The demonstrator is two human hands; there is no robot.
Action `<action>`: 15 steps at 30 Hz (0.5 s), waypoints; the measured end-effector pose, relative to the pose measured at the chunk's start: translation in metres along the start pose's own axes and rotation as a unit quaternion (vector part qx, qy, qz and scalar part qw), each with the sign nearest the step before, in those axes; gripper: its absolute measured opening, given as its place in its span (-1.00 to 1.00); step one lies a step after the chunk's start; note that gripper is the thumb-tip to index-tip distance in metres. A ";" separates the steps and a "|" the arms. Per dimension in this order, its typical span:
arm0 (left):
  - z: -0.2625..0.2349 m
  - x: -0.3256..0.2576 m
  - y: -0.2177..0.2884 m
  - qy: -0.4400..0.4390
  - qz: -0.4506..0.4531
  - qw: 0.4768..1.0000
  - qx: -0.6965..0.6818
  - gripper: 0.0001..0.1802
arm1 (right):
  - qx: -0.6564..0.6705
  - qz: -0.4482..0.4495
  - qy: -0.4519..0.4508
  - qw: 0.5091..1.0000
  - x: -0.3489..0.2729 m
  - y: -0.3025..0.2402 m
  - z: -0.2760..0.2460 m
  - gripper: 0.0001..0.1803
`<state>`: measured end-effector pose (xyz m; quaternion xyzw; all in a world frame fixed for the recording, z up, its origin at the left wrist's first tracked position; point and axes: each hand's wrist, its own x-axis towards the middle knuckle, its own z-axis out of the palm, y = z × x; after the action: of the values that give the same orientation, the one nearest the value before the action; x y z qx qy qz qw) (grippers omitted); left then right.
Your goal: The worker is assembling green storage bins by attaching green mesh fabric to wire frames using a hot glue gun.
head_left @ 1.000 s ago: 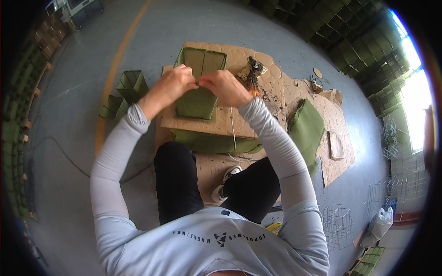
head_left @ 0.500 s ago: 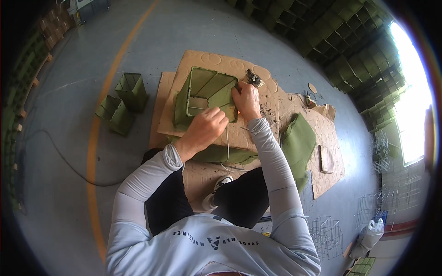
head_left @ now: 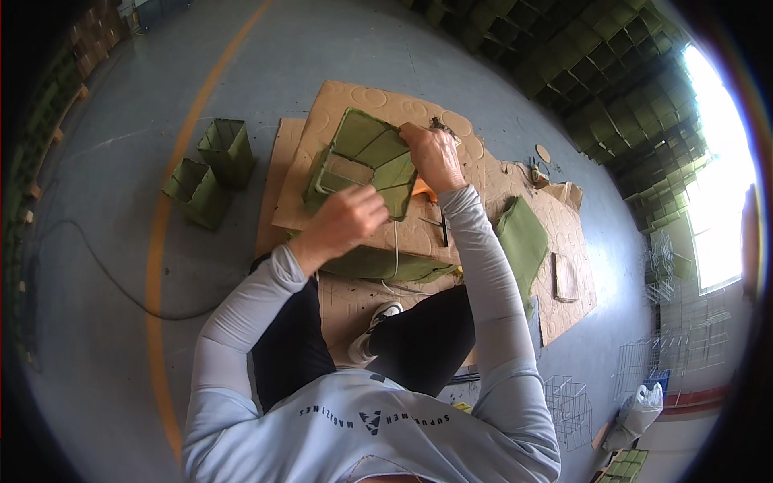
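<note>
A square green fabric box (head_left: 359,134), open at the top, stands tilted on a cardboard-covered work surface (head_left: 294,189). Wire bars show inside its opening. My right hand (head_left: 435,157) is closed around the box's far right rim. Over the near rim, my left hand (head_left: 348,219) is curled with its fingertips pinched together; anything between them is too small to make out. An orange-handled tool (head_left: 423,190) lies on the cardboard beside the box, partly behind my right hand. A white cord (head_left: 396,251) hangs down the front edge.
Two green boxes (head_left: 226,151) stand on the floor at the left, near a yellow line (head_left: 159,266). To the right lie a green fabric sheet (head_left: 523,241) and a folded brown piece (head_left: 565,278). Wire frames (head_left: 568,410) sit farther right. Stacked green boxes (head_left: 620,97) line the far right.
The box has tilted, its right side lifted by my right hand. That hand has shifted up a little, uncovering the orange-handled tool. My left hand has moved slightly left and down.
</note>
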<state>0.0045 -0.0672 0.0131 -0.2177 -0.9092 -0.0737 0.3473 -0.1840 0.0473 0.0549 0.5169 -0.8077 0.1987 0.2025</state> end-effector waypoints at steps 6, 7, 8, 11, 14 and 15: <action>-0.028 0.009 -0.032 0.039 -0.120 0.985 -0.117 -0.70 | 0.054 0.061 -0.009 0.997 0.001 -0.001 0.002 -0.85; -0.033 0.015 -0.031 0.065 -0.104 0.985 -0.119 -0.71 | 0.106 0.080 0.003 0.991 0.001 0.004 0.005 -0.82; -0.028 0.010 -0.033 0.073 -0.089 0.988 -0.104 -0.73 | 0.109 0.076 0.003 0.991 0.004 0.004 0.009 -0.82; -0.012 -0.003 -0.038 -0.011 -0.100 0.995 0.029 -0.73 | 0.118 0.091 0.001 0.989 0.011 0.003 0.013 -0.80; -0.022 -0.001 -0.050 -0.075 -0.090 0.993 0.017 -0.82 | 0.109 0.100 0.032 0.989 0.011 0.001 0.010 -0.79; -0.034 0.001 -0.052 -0.110 -0.081 0.991 0.003 -0.85 | 0.125 0.115 0.035 0.985 0.006 -0.005 0.002 -0.79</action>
<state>0.0006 -0.1227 0.0403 -0.1492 -0.9567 -0.0744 0.2387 -0.1822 0.0401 0.0574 0.4349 -0.8229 0.3377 0.1402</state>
